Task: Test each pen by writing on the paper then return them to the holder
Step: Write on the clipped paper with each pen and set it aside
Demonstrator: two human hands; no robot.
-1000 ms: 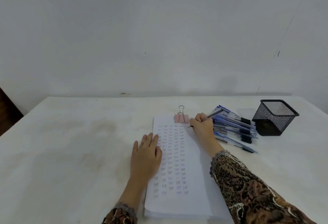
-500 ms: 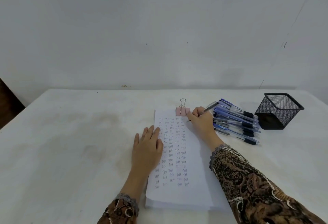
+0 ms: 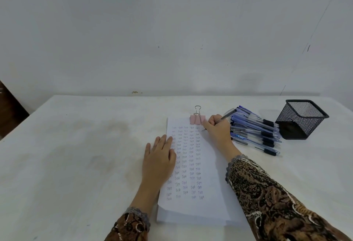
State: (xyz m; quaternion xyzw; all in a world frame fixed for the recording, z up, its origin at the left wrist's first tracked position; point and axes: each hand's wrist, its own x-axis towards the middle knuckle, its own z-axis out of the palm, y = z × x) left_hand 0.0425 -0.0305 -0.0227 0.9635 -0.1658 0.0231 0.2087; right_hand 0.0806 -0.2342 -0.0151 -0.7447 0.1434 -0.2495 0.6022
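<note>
A stack of white paper [image 3: 210,198] lies in front of me, its top sheet filled with columns of small written words. My right hand [image 3: 217,130] grips a pen [image 3: 226,115] with the tip on the sheet's top right corner, next to a pink binder clip [image 3: 197,119]. My left hand [image 3: 159,159] rests flat on the paper's left edge, fingers straight. Several blue pens [image 3: 256,132] lie in a pile just right of my right hand. The black mesh holder [image 3: 300,119] stands beyond them at the far right; what is inside cannot be told.
The white table [image 3: 76,154] runs up to a plain wall at the back. A dark piece of furniture [image 3: 9,111] shows past the table's left edge.
My right hand has stayed at the top right of the sheet with the pen tip shifting slightly. The view tilted a little. My left hand has not moved.
</note>
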